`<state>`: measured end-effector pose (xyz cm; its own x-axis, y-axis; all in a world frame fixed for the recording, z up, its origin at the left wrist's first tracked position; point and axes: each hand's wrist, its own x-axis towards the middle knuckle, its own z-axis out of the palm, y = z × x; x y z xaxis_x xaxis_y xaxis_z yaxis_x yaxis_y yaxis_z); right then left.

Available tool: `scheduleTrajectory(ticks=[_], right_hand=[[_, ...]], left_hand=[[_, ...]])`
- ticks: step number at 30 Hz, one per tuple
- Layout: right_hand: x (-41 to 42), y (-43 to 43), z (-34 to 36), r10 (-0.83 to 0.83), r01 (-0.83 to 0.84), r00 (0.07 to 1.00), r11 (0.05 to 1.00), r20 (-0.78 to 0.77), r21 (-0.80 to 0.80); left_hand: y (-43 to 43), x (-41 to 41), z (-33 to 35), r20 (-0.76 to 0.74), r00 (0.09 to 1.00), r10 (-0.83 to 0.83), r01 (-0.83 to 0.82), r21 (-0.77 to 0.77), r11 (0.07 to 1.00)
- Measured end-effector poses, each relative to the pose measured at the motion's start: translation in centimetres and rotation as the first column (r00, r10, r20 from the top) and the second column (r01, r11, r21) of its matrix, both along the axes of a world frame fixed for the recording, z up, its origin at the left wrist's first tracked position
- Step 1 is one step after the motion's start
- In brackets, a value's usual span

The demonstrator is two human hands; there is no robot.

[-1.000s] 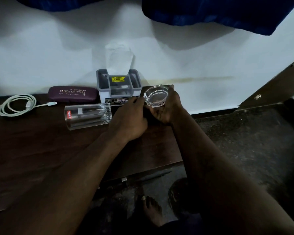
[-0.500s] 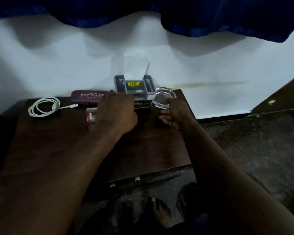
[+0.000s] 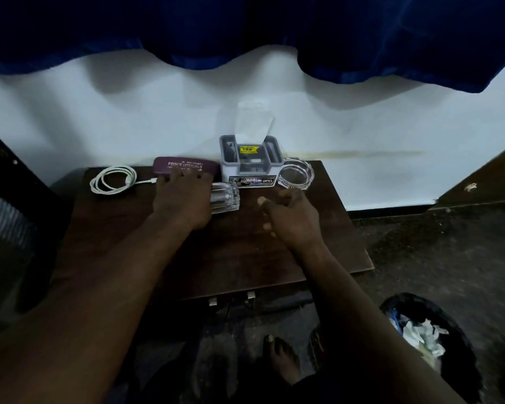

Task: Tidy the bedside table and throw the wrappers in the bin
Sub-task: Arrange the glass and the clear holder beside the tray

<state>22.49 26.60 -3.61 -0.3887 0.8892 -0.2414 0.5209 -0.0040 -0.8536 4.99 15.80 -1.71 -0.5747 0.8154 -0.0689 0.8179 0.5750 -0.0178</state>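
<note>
On the dark wooden bedside table (image 3: 245,258) a clear glass tumbler (image 3: 225,196) lies on its side. My left hand (image 3: 184,199) lies over it, fingers draped across it and reaching the edge of a purple spectacle case (image 3: 187,167). My right hand (image 3: 292,217) hovers over the table, fingers loosely curled, holding nothing, just in front of a glass ashtray (image 3: 295,177) that stands at the back right. A black bin (image 3: 429,339) with crumpled wrappers in it stands on the floor at the lower right.
A grey organiser box (image 3: 251,158) with a clear plastic piece standing in it sits against the white wall. A coiled white cable (image 3: 113,180) lies at the back left. Blue curtains hang above. My bare foot (image 3: 280,360) is under the table's front edge.
My right hand set the ashtray down at the back right and drew back from it. My left hand moved left onto the lying tumbler. The camera pulled back, bringing the bin into view.
</note>
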Motion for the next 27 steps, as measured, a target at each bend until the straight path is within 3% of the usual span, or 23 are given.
scheduleTrajectory(ticks=[6, 10, 13, 18, 21, 27], right_hand=[[-1.1, -1.1, -0.5, 0.057, -0.055, 0.998, 0.997, 0.032, -0.048], [-1.9, -0.6, -0.1, 0.098, -0.089, 0.994, 0.984, 0.051, -0.155], [-2.0, -0.5, 0.2, 0.152, -0.128, 0.985, 0.961, 0.08, -0.245], [-1.1, -0.2, 1.6, 0.147, -0.166, 0.986, 0.836, -0.077, -0.522], [-0.3, 0.9, 2.1, 0.101, -0.16, 0.985, 0.828, -0.137, -0.537], [2.0, 2.8, 2.1, 0.114, -0.189, 0.971, 0.901, -0.208, -0.39]], left_hand=[[-0.6, -0.1, -0.9, 0.062, 0.998, 0.01, -0.012, 0.031, 0.999], [-0.4, -0.2, -0.7, 0.215, 0.975, 0.057, -0.069, 0.05, 0.996], [0.1, 0.0, -0.3, 0.371, 0.924, 0.088, -0.105, 0.026, 0.994], [1.3, 1.7, 0.9, 0.647, 0.763, 0.011, -0.108, 0.111, 0.988], [2.0, 3.4, 0.9, 0.719, 0.692, -0.06, -0.127, 0.203, 0.971], [4.7, 6.1, -0.5, 0.723, 0.667, -0.181, -0.177, 0.39, 0.904]])
